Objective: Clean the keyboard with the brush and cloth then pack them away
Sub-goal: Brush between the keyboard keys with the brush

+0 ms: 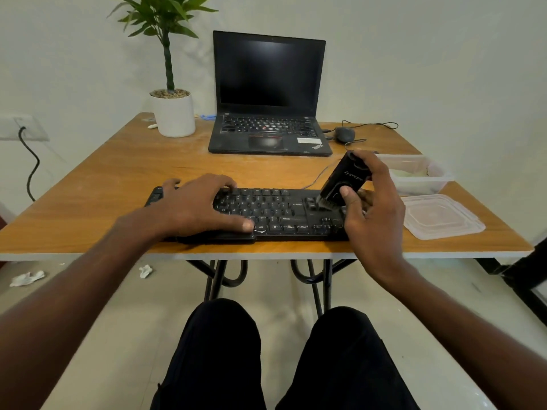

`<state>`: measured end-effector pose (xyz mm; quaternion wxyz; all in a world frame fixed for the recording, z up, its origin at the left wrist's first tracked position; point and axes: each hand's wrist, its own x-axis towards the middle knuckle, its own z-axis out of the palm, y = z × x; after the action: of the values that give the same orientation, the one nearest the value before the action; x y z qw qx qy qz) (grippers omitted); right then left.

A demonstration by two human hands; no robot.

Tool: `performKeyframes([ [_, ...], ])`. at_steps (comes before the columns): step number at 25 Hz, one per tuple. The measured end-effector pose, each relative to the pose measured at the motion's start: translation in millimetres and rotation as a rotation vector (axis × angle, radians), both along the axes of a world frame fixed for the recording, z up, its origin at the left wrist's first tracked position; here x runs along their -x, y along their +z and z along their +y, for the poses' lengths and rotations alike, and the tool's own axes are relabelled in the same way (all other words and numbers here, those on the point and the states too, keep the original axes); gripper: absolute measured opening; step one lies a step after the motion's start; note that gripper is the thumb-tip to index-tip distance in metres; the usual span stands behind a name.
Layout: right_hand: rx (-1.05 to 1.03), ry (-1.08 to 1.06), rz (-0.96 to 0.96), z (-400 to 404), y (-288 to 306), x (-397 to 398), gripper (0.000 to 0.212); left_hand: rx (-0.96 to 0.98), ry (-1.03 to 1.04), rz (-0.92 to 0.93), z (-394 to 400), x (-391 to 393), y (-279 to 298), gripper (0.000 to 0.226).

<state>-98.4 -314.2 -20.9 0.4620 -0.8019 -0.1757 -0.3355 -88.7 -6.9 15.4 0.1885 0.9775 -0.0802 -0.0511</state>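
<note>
A black keyboard lies along the near edge of the wooden table. My left hand rests flat on its left half with fingers spread. My right hand grips a black brush by its body, tilted, with the bristles down on the keys at the keyboard's right part. A clear plastic container stands to the right, and something pale lies inside it; I cannot tell if it is the cloth.
The container's clear lid lies near the table's right front corner. A black laptop stands open at the back, with a mouse and cable beside it and a potted plant at the back left. Crumpled tissues lie on the floor.
</note>
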Motion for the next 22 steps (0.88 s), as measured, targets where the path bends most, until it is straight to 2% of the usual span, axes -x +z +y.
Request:
performKeyframes([
  [2, 0.024, 0.077, 0.036, 5, -1, 1, 0.058, 0.221, 0.053, -0.308, -20, 3, -11, 0.067],
  [3, 0.093, 0.113, 0.041, 5, -3, 2, 0.058, 0.26, 0.055, -0.45, -34, 7, -20, 0.046],
  [5, 0.249, 0.144, 0.019, 4, -5, 5, 0.059, 0.153, 0.015, -0.619, -60, 18, -44, 0.027],
  [7, 0.318, 0.059, -0.014, -1, -3, 3, 0.062, -0.017, -0.048, -0.707, -73, 24, -70, 0.03],
  [10, 0.235, -0.056, -0.016, -4, -4, -1, 0.06, -0.141, -0.063, -0.796, -74, 24, -83, 0.036],
  [12, 0.184, 0.038, -0.002, 0, -6, -2, 0.057, -0.17, -0.04, -0.801, -74, 25, -82, 0.037],
  [15, 0.212, 0.152, 0.045, 2, -9, -3, 0.06, -0.188, -0.01, -0.792, -75, 25, -82, 0.04],
  [19, 0.215, -0.071, 0.041, -10, -9, -5, 0.064, -0.205, -0.004, -0.792, -75, 25, -81, 0.04],
  [22, 0.252, 0.008, -0.001, 1, -11, 1, 0.061, -0.216, 0.0, -0.791, -74, 24, -81, 0.039],
])
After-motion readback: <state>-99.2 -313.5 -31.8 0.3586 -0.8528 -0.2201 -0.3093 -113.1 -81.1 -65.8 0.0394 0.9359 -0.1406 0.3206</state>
